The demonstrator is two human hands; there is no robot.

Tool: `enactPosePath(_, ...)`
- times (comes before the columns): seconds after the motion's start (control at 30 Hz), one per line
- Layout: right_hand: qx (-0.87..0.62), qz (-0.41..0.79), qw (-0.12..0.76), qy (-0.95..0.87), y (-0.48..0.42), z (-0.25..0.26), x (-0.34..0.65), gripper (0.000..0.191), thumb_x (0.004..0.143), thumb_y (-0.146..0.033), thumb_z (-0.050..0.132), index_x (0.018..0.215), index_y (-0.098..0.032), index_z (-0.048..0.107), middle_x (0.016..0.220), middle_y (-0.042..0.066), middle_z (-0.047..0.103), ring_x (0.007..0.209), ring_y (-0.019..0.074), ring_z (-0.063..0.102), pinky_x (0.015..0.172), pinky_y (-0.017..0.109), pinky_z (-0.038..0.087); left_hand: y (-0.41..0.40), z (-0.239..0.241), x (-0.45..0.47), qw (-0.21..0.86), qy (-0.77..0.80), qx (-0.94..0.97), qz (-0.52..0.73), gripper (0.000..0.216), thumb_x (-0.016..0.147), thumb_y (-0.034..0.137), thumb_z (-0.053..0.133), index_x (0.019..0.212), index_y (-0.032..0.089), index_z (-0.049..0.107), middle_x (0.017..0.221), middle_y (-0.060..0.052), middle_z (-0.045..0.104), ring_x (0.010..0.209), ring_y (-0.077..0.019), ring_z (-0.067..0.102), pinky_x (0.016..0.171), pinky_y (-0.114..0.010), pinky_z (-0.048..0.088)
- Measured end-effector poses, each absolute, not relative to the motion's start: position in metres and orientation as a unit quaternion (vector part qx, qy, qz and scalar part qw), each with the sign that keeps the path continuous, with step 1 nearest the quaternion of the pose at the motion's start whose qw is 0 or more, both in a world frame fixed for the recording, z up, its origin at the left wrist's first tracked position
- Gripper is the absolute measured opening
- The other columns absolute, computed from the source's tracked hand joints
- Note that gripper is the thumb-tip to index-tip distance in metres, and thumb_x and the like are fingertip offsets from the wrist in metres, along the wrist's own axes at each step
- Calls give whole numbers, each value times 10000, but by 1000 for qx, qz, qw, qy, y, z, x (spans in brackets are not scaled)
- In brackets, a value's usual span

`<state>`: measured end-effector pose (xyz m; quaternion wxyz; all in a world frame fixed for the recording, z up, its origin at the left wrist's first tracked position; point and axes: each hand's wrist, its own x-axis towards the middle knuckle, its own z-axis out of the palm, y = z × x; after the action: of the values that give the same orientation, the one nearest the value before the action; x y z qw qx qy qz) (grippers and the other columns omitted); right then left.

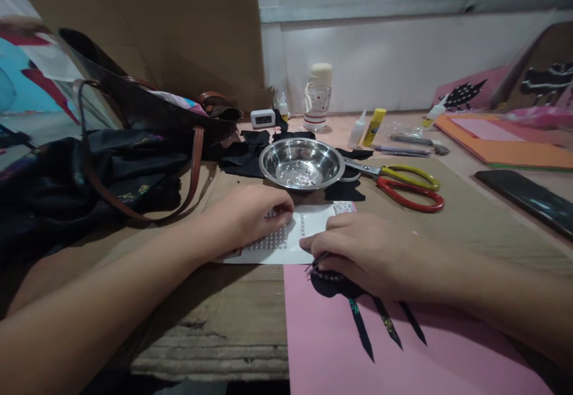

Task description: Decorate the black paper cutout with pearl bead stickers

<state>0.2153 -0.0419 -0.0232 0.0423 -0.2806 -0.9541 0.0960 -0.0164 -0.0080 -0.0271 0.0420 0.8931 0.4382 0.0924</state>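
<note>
My left hand [257, 216] rests on a white sheet of pearl stickers [271, 241], its thumb and forefinger drawn together in a pinch. Whatever lies between those fingertips is too small to make out. My right hand [358, 249] holds dark tweezers [316, 262] under its curled fingers, while its forefinger touches the sheet beside a short row of pearls. Below that hand, partly hidden, a black fabric cutout [326, 286] edged with pearls lies on pink paper [322, 335]. Three pointed black strips [362, 330] stretch from it, some with shiny coloured patches.
A steel bowl [302, 165] with small shiny bits stands behind the sheet, among black fabric scraps [244, 155]. Scissors [407, 186] with red and yellow handles, a glue stick [375, 126], a bottle [319, 99] and a phone [528, 198] lie around. A handbag [152, 108] stands left.
</note>
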Motion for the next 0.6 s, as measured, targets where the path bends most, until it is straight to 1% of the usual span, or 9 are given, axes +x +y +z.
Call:
enactPosePath(0.17, -291, 98, 33, -951, -41, -15, 216, 185, 963, -243, 556, 1045, -249, 721, 832, 22, 683, 762, 179, 606, 634, 289, 360, -7, -31, -15, 67, 462, 875, 127, 120, 833, 262, 655, 909, 223, 740, 807, -5, 757, 708, -171, 661, 648, -267, 443)
enactPosePath(0.37, -286, 103, 34, -952, -41, -16, 217, 184, 962, -256, 558, 1050, -238, 719, 873, 27, 712, 806, 188, 639, 659, 301, 389, -4, -31, -15, 127, 473, 854, 176, 103, 847, 245, 627, 868, 204, 719, 754, 7, 727, 664, -138, 625, 620, -245, 425)
enactPosePath(0.6, -289, 96, 35, -952, -40, -13, 219, 169, 952, -238, 565, 994, -237, 729, 848, 20, 714, 784, 180, 638, 652, 301, 392, -1, -31, -18, 184, 471, 842, 190, 86, 816, 226, 611, 831, 191, 687, 732, 12, 728, 655, -133, 643, 624, -246, 446)
